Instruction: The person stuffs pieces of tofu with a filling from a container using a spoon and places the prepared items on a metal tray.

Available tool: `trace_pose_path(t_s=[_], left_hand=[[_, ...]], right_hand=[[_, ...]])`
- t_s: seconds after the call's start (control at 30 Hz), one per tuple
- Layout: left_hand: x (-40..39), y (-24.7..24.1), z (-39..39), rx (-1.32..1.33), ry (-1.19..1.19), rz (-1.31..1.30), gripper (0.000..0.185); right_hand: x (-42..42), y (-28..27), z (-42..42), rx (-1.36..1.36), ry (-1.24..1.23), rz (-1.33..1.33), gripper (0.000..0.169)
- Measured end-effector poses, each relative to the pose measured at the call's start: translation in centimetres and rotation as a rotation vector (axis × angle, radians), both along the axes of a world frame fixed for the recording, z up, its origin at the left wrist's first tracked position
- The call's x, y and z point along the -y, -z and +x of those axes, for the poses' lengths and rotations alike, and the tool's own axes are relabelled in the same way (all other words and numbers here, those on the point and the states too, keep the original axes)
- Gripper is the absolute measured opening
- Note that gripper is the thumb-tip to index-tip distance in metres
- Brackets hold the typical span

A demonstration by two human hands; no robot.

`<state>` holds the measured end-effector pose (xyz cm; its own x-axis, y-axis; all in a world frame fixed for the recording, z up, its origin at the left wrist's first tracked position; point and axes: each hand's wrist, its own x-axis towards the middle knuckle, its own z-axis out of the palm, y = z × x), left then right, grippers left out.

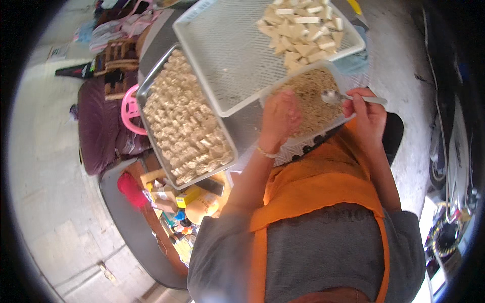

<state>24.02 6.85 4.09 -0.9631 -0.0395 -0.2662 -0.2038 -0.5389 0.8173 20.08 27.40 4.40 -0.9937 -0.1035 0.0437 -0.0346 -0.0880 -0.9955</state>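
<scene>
A white plastic tub [314, 102] of brown crumbly filling lies just before me. My right hand [365, 106] holds a metal spoon [373, 100] by its handle, the bowl over the filling. Over the tub's left side is my left hand [284, 113], fingers curled; whether it holds something is hidden. Beyond the tub, a white perforated plastic tray [223, 108] carries a heap of pale, cut triangular pieces [303, 32], perhaps tofu, at its right. To the left, a metal tray [151, 140] is packed with rows of light brown, rough-surfaced pieces [182, 117].
The trays rest on a dark table [242, 128]. Left of it are a pink plastic ring-shaped stool or rim [130, 110] and a purple cushioned seat [96, 121]. At lower left, boxes including a yellow one [188, 196] stand near a dark chair or bench [132, 231].
</scene>
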Motion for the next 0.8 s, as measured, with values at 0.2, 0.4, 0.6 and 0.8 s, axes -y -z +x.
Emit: trace_pose_path(t_s=[0.2,0.4,0.6,0.8], left_hand=[[3.5,-2.1,0.0,0.008,0.088,-0.22,0.028],[16.3,-0.6,-2.6,-0.497,-0.215,-1.778,0.043],[41.7,3.5,-5.3,0.037,-0.595,-0.934,0.043],[53.2,5.5,-6.8,0.178,-0.705,-1.253,0.026]], right_hand=[[0.3,0.6,-0.4,-0.019,-0.046,0.09,0.013],[1.3,1.1,-1.0,-0.085,-0.098,0.188,0.013],[2.5,1.7,-0.9,-0.088,-0.086,0.202,0.013],[1.8,3.0,-0.1,-0.165,0.111,0.242,0.015]])
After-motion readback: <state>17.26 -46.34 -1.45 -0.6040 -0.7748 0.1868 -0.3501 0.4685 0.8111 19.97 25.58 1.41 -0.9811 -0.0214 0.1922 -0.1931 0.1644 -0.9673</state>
